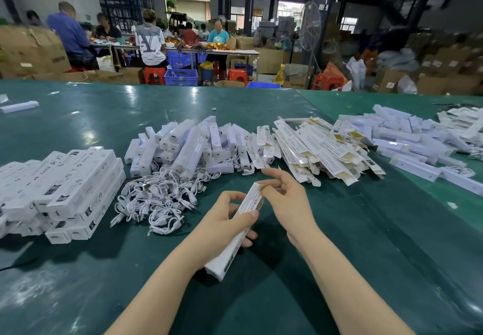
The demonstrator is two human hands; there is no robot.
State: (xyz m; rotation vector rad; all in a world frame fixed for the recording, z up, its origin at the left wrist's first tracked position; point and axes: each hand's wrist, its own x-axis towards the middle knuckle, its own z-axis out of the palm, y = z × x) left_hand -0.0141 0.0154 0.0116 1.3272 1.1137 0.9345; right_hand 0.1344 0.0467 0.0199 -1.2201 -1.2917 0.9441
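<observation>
Centrally, slim white cardboard box (235, 232), left hand (222, 226) gripping

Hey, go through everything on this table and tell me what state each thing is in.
box: assembled, held tilted, near end closed
left hand: grips the box's middle
right hand: pinches the box's far end
closed boxes: stacked at the left
lamps: unboxed, in a loose heap
cables: coiled, tangled together
flat cartons: unfolded, heaped
</observation>
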